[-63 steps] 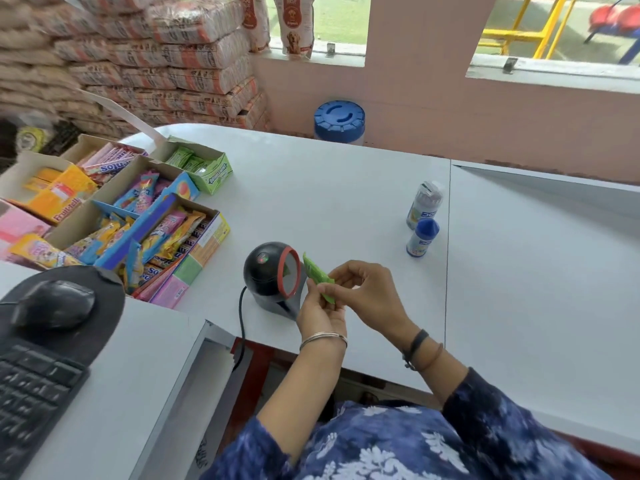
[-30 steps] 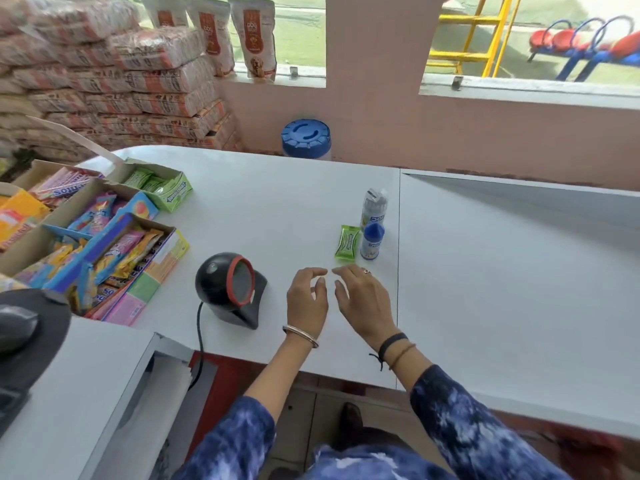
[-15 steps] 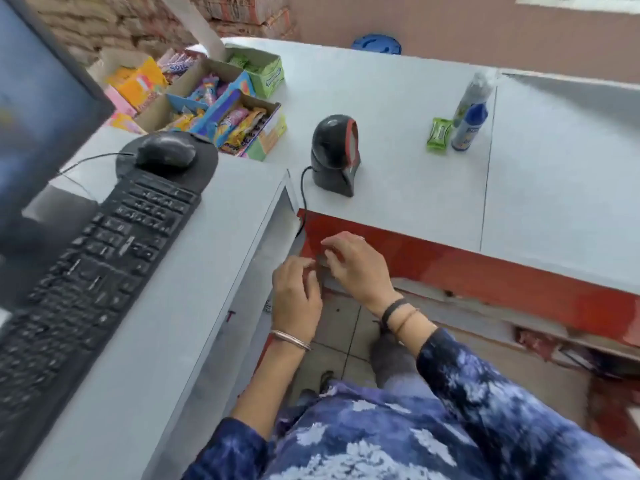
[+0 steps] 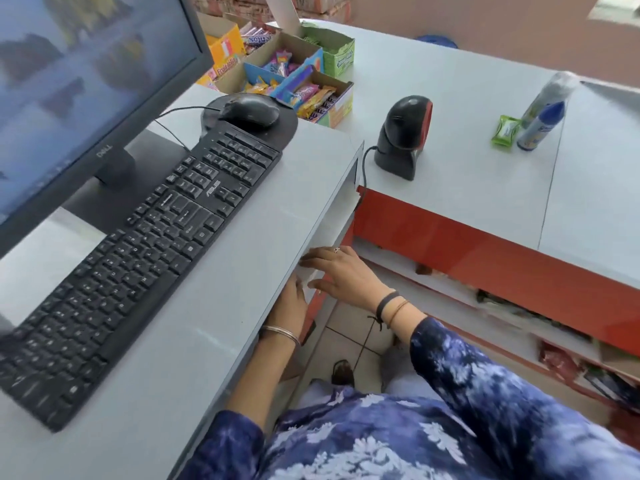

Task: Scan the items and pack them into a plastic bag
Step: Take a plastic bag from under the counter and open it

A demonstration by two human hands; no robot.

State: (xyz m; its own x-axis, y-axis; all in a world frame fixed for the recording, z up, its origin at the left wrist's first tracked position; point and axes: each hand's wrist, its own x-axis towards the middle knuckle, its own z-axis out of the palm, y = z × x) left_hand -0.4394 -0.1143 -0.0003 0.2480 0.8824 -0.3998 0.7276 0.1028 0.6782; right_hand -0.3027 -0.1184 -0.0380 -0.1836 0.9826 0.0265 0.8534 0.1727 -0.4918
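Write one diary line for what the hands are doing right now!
left hand, right hand: reaching under desk edge | green packet, bottles: on counter | bag: unseen

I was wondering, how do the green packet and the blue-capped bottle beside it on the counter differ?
The green packet lies flat, while the blue-capped bottle stands upright. The packet is a soft, crinkled green wrapper; the bottle is a rigid, pale cylinder with a dark blue cap. The packet sits nearer the scanner, with the bottle on its far side. Both rest untouched on the grey counter, right next to each other.
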